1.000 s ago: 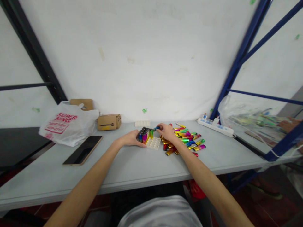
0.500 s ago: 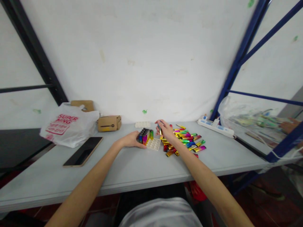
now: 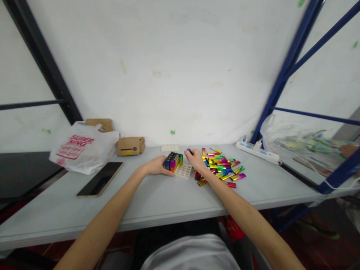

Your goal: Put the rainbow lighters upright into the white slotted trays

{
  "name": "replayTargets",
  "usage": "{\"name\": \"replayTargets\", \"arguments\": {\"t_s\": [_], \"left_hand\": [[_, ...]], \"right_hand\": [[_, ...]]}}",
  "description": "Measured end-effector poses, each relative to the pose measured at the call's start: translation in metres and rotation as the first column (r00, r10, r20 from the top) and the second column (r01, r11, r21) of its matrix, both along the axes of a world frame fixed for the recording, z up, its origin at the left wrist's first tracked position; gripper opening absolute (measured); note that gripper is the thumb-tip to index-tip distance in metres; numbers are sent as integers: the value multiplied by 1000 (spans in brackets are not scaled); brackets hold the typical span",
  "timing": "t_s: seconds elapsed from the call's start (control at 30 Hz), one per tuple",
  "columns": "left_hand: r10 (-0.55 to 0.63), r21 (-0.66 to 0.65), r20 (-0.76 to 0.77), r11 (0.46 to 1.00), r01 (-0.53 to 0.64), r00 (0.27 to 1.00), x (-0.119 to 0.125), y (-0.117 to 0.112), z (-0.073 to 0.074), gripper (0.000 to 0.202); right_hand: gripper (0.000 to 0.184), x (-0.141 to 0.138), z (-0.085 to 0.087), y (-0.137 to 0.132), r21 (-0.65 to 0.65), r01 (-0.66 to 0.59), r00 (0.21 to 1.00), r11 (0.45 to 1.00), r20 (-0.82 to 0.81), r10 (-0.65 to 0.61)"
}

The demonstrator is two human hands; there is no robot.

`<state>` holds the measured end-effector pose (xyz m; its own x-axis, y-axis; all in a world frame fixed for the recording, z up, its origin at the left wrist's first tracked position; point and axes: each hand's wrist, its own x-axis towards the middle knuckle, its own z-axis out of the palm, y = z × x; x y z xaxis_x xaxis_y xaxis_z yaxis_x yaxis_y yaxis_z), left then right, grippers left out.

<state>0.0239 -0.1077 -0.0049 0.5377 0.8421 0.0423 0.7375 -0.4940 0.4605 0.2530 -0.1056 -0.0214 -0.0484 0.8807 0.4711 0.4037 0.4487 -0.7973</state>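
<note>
I watch through one head-worn camera, facing forward and somewhat down across the desk (image 3: 163, 202) to the far wall (image 3: 180, 82), wide enough to catch the shirt (image 3: 191, 253) nearest the lens, with left hand (image 3: 155, 165) and right hand (image 3: 196, 160) small beyond.

Tabletop (image 3: 157, 198): pale grey. Upright pieces (image 3: 172, 164): black tops, bodies graded blue, purple, gold and green. Near tray (image 3: 184, 171): off-white, gridded. Loose pieces (image 3: 225, 167), right: shiny gold, green, magenta, red and blue, many blended. Bag (image 3: 87, 153), left: white, red lettering. Far-left box (image 3: 131, 146): brown, black print, yellow patch. Right frame (image 3: 277, 88): blue.
</note>
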Motion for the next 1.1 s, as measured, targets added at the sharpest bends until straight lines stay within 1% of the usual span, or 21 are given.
{"name": "replayTargets", "arguments": {"t_s": [0.13,0.3,0.4,0.5,0.57,0.67,0.73,0.8,0.93,1.1], "left_hand": [[16,14,-2,1000,-16,1000,0,1,-1,75],[-13,10,-5,1000,13,1000,0,1,0,71],[-24,4,2,1000,24,1000,1,-1,1,71],[-6,-1,15,1000,6,1000,2,-3,3,76],[10,-9,27,1000,-10,1000,2,-3,2,77],[34,-24,34,999,-33,999,2,-3,1,80],[43,-32,34,999,-42,999,2,-2,0,85],[49,-48,34,998,-48,998,1,-1,0,87],[52,-62,40,997,-50,998,1,-2,0,81],[16,-51,64,999,-12,998,1,-1,0,77]], "right_hand": [[32,0,3,-2,34,-36,999,999,14,36],[39,-1,7,-10,99,-41,999,994,29,38],[37,-1,9,-15,155,-56,998,986,38,51],[35,0,11,-18,184,-97,994,978,70,86],[35,1,13,-19,225,-132,987,965,118,107],[36,3,18,-20,348,-122,976,929,210,49],[36,6,20,-22,394,-99,969,914,248,-2],[35,8,21,-22,366,-102,961,925,276,-3],[32,12,17,-21,236,-163,933,958,353,72],[27,14,15,-18,159,-217,880,963,459,123]]}}
